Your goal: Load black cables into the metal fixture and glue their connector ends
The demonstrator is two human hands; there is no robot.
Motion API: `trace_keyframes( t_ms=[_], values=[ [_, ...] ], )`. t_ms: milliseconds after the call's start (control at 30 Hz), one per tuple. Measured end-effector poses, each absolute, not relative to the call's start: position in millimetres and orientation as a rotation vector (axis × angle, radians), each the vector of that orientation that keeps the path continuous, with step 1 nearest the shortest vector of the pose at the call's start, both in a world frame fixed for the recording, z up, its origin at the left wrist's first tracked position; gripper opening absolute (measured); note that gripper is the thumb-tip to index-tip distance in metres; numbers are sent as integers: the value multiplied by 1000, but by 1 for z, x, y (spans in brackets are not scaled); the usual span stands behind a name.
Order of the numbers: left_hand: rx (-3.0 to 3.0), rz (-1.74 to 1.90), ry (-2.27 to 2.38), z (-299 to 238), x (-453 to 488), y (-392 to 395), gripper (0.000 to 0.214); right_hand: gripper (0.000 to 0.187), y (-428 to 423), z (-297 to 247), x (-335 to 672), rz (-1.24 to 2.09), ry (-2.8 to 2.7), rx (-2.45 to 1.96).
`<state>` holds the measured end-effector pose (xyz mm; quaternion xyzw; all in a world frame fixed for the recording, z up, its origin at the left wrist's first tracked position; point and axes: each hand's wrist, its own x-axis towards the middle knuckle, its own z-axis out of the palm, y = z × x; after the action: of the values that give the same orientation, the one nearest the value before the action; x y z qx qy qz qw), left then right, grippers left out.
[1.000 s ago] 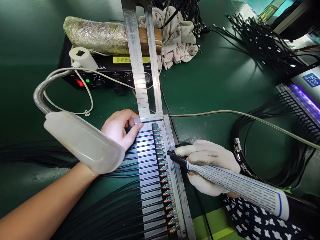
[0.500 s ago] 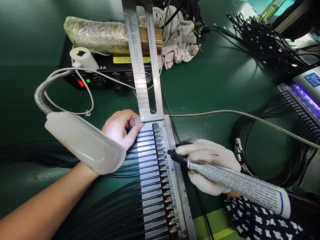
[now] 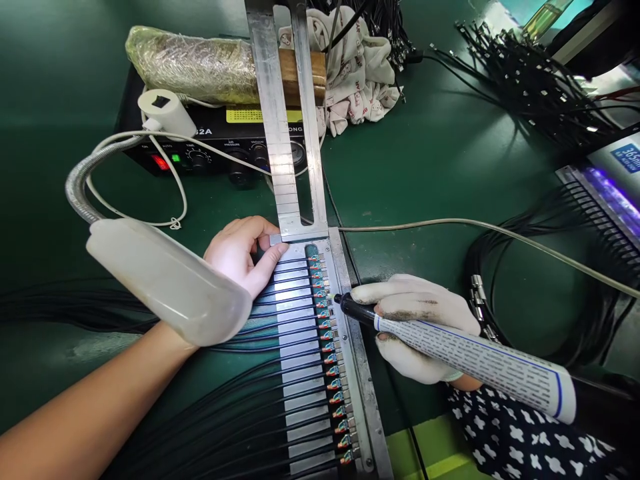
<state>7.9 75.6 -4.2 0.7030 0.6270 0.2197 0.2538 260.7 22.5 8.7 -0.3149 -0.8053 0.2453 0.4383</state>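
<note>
My left hand (image 3: 239, 257), bare, grips the far end of a metal fixture (image 3: 295, 320), its thumb lying on the top and the fingers curled at the edge. Across the fixture runs a row of black cables (image 3: 295, 337), each ending in a small connector with coloured wires exposed (image 3: 330, 359). My right hand (image 3: 425, 320), in a white glove with dark stains, is closed round a black glue syringe (image 3: 470, 360) with a printed white label. The syringe slants, and its tip is at the connectors in the upper part of the row. Whether the tip touches one, I cannot tell.
A lamp with a white shade (image 3: 170, 280) hangs over my left forearm. Behind stand a black dispenser controller (image 3: 215, 150), a film-wrapped roll (image 3: 195, 67) and a crumpled cloth (image 3: 355, 73). Cable bundles (image 3: 525, 80) and a purple-lit UV lamp (image 3: 615, 193) are at right.
The syringe tip has shifted slightly up along the row of connectors, away from me. My left hand keeps its hold on the fixture. The whole view has moved a little.
</note>
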Motion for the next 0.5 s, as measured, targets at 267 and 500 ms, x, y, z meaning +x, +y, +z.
trace_keyframes(
  t_ms=[267, 500],
  values=[
    [1922, 617, 1687, -4, 9, 76, 26, 16, 23, 11, 260, 564, -1988, -770],
    [1936, 619, 1687, -4, 8, 75, 26, 18, 9, 17, 264, 569, -1966, -789]
  ],
)
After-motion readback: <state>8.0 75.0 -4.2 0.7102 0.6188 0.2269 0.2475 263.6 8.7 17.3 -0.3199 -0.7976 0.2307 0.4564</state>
